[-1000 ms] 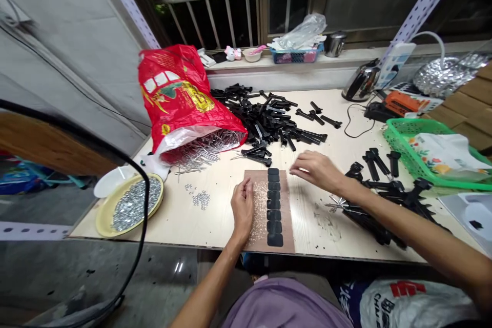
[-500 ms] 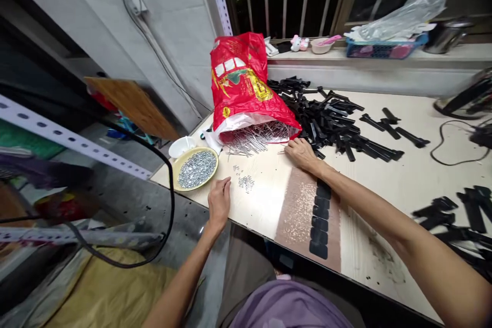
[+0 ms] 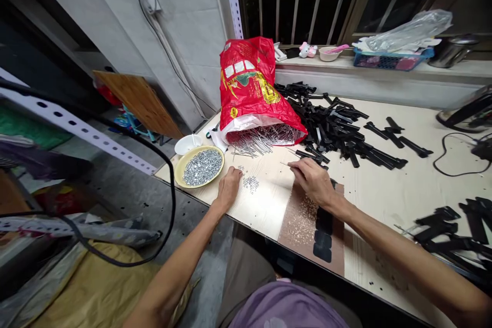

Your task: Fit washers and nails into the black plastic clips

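Observation:
My right hand (image 3: 313,180) pinches a thin metal rod (image 3: 284,164) that points left over the table, just in front of the red bag (image 3: 248,82). Many similar thin metal rods (image 3: 253,141) spill from the bag's mouth. My left hand (image 3: 229,185) rests closed on the table, fingertips at a few tiny metal pieces (image 3: 240,167); whether one is between them is hidden. Beside it lies a small heap of tiny metal rings (image 3: 251,183). To its left stands a yellow bowl (image 3: 178,177) full of small shiny metal pieces.
Black plastic parts (image 3: 326,128) pile up right of the bag, and more black parts (image 3: 442,223) lie at the far right. A brown mat (image 3: 300,236) with black pads (image 3: 323,243) is in front. A white bowl (image 3: 184,144) touches the yellow one. A kettle (image 3: 467,107) stands at right.
My right hand has drawn back from the bag's mouth toward me with a thin metal rod. My left hand has moved slightly forward and right to the tiny metal pieces. The view has shifted slightly.

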Demonstrator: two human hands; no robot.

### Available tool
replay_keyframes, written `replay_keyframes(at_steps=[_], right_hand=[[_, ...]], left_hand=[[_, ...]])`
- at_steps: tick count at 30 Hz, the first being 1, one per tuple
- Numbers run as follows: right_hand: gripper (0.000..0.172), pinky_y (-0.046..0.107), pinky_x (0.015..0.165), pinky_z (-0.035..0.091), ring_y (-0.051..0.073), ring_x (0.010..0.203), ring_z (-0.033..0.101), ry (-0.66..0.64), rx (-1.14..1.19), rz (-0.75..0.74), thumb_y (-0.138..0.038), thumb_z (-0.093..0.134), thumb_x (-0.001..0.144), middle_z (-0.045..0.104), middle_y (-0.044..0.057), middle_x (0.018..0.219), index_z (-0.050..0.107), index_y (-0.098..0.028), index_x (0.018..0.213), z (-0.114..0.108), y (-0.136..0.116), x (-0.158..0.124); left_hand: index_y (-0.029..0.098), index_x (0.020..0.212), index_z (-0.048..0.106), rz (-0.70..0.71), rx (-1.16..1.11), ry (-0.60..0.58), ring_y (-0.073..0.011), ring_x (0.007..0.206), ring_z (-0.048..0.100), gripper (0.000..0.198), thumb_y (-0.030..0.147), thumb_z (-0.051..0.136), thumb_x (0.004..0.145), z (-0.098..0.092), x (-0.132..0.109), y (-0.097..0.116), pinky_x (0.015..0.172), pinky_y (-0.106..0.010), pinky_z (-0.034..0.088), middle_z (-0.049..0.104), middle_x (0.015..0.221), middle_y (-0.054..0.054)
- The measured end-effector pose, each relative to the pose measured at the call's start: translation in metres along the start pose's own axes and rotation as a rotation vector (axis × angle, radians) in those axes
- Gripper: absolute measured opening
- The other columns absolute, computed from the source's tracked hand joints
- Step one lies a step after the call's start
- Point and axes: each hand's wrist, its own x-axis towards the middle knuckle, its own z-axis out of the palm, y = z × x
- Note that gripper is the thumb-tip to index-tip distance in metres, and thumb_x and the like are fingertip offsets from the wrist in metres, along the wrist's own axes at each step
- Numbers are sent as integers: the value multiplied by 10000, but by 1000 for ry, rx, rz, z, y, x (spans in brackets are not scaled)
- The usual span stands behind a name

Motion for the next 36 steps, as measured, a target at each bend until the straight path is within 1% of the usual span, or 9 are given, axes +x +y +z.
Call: replay_keyframes(at_steps=[3,5,7,9,12,17,24,30,36], right_hand=[[210,284,774,460,165,861,565,-32,81,42,-254,444,948,602,58,922,615,-186,1049,-6,-28,-2],[236,262,740,455,151,829,569,-68,83,57,-276,428,957,595,51,923,619,-200,1072,-13,-42,-2],[257,241,694,442,135,786,573,-92,48,77,-297,413,964,592,42,921,621,-216,1092,-19,-49,-2],[263,231,658,422,125,759,575,-100,-9,95,-312,409,966,594,33,914,622,-226,1094,-26,-51,-5],[261,228,635,390,121,764,578,-103,-100,106,-320,406,968,602,24,904,627,-239,1079,-35,-46,-12],[230,234,617,349,118,757,573,-71,-227,96,-303,424,963,620,17,919,630,-262,1060,-45,-39,-25],[247,262,637,344,134,723,558,30,-343,35,-257,401,962,643,38,838,641,-207,924,-51,-38,-33],[246,273,638,326,144,727,539,82,-389,40,-256,412,959,624,39,779,620,-198,843,-50,-35,-38],[218,264,591,307,126,690,536,19,-347,105,-295,435,956,615,32,831,611,-190,881,-50,-31,-43]], left_hand=[[136,820,657,-255,-517,28,-101,553,501,226,356,622,783,-1,-6,30,494,-225,366,600,757,-37],[122,852,649,-402,-885,-46,-61,473,450,316,411,678,727,1,-12,56,413,-198,318,601,737,-21],[114,864,649,-450,-1116,-127,-50,494,476,345,398,728,684,5,-19,82,410,-175,348,609,756,-22],[113,855,652,-462,-1230,-181,-49,524,504,337,370,755,663,9,-25,103,445,-169,412,617,765,-22],[112,848,658,-466,-1289,-228,-47,528,512,325,344,772,651,14,-28,125,481,-178,471,625,757,-21],[105,864,670,-422,-1268,-253,-55,526,520,316,333,761,665,21,-28,140,499,-205,510,634,745,-25],[106,900,693,-343,-1125,-229,-69,549,537,332,354,733,681,29,-30,147,553,-246,538,652,743,-34],[98,863,691,-354,-1149,-263,-67,535,538,319,340,750,663,34,-30,151,550,-249,533,647,732,-35],[103,843,692,-372,-1165,-301,-57,531,534,319,342,767,646,38,-31,153,553,-229,523,635,720,-23]])
